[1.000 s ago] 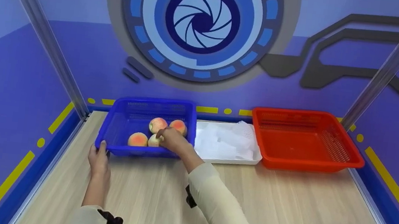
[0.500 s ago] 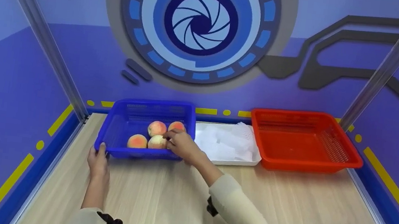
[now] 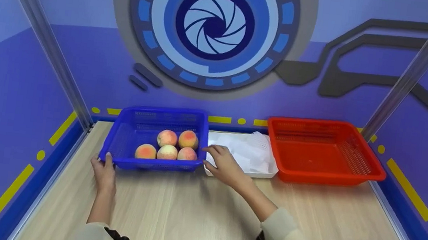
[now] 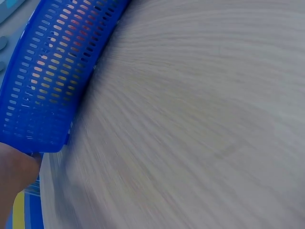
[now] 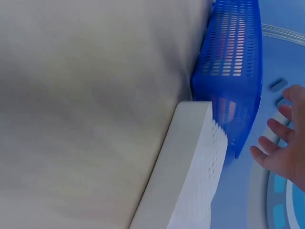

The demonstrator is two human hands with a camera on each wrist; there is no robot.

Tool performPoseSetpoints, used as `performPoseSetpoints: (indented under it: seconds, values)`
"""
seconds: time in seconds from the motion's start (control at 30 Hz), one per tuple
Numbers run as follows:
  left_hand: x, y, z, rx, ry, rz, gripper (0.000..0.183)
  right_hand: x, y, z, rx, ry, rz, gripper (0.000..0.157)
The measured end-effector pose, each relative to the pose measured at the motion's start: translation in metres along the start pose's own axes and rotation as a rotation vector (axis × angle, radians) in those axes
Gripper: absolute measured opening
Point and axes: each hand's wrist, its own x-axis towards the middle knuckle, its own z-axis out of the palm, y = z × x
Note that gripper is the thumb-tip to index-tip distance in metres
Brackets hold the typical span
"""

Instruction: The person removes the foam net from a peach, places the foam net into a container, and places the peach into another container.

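Note:
Several peaches (image 3: 167,152) lie together in the right half of the blue plastic basket (image 3: 152,164), without covers on them. My left hand (image 3: 104,174) grips the basket's front left corner, thumb at the rim and fingers outside; in the left wrist view, part of this hand (image 4: 16,167) shows at that corner. Just right of the basket's right rim, my right hand (image 3: 225,165) hovers over the front of the white tray, fingers spread and holding nothing. From the right wrist, the same hand (image 5: 286,138) appears with its fingers apart.
A shallow white tray (image 3: 248,174) between the two baskets holds a pile of white foam netting (image 3: 241,149). Right of it stands a red basket (image 3: 322,176) with nothing in it. A printed wall (image 3: 240,103) rises behind the wooden table (image 3: 195,214).
My right hand has let go of a peach at the basket's front right and drawn back rightward out of the basket. My left hand stays at the corner.

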Motion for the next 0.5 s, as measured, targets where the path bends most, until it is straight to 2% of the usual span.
performPoseSetpoints:
  seconds: [0.2,0.3,0.4,0.5]
  values:
    - [-0.001,0.001,-0.012,0.156,-0.007,0.041,0.06,-0.035,0.01,-0.021,-0.045,-0.065,0.102,0.046]
    - [0.002,0.006,-0.017,0.279,-0.028,0.079,0.062,-0.051,0.014,-0.033,-0.064,-0.111,0.165,0.05]
    - [0.003,0.01,-0.02,0.457,-0.011,0.159,0.062,-0.067,0.018,-0.044,-0.099,-0.119,0.19,0.052]
    - [-0.001,0.012,-0.018,0.64,0.04,0.301,0.059,-0.083,0.023,-0.052,-0.123,-0.072,0.171,0.052]
